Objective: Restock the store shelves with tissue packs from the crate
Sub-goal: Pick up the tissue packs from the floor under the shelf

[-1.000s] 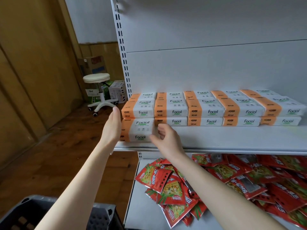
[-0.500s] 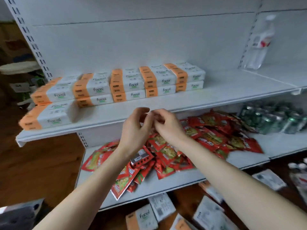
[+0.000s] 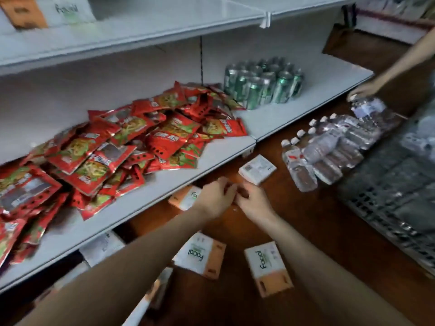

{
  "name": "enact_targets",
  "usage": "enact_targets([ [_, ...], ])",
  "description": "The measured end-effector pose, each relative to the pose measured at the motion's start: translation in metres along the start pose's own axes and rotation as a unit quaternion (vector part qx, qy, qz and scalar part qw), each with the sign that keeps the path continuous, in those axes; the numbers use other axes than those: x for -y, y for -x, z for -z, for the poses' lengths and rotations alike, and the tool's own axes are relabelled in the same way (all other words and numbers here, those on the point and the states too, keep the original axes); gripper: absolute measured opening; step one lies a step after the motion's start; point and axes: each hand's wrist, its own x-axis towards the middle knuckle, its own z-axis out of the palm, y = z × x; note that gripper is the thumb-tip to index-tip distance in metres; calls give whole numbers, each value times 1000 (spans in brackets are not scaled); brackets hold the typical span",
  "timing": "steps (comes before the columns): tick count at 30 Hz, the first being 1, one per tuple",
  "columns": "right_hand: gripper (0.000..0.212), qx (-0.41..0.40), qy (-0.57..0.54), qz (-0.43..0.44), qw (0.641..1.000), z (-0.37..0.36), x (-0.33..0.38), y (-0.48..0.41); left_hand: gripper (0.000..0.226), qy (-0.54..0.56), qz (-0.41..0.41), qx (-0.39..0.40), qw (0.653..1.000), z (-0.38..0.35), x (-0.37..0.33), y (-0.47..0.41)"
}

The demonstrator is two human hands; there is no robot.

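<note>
Stock for the task is found loose on the floor (image 3: 306,222) in front of the snack shelf (image 3: 169,182), not in the crate (image 3: 386,191), which stands well to the right of that shelf. One tissue pack (image 3: 257,169) is seen just off the shelf's right front corner. A second pack (image 3: 184,196) lies at the shelf's front edge, partly hidden by a hand. Two further packs (image 3: 200,255) lie face up further out from the shelf. One shelved pack (image 3: 47,10) is noted on the tier above.

The left hand (image 3: 215,196) and the right hand (image 3: 255,203) are held together just in front of the shelf edge, with bent fingers touching. No pack is gripped. Whether anything small is pinched between them cannot be told, owing to blur.

The low, joined position is judged to be a pause before the next pick-up. The second pack is the nearest candidate.
</note>
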Motion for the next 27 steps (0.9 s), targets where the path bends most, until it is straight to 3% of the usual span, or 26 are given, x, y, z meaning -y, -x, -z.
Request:
enact_targets([
  [4, 25, -36, 4, -71, 997, 11, -75, 24, 38, 34, 120, 61, 990, -86, 20, 7],
  [8, 39, -19, 59, -174, 983, 20, -132, 46, 43, 26, 228, 125, 965, -149, 44, 28],
  [11, 41, -3, 45, -243, 969, 16, -158, 56, 42, 85, 267, 171, 945, -175, 54, 39],
  [14, 43, -7, 8, -266, 964, 12, -164, 56, 39, 176, 316, 167, 917, -183, 50, 40],
  [19, 44, -37, -34, -247, 968, 17, -144, 36, 54, 162, 311, 80, 933, -147, 38, 23],
  [23, 33, -51, -80, -195, 976, 19, -101, 21, 52, 144, 270, 80, 949, -87, 28, 10],
  [27, 25, 12, -120, -121, 985, 15, -38, 13, 44, 109, 241, 42, 963, -10, 11, 15],
])
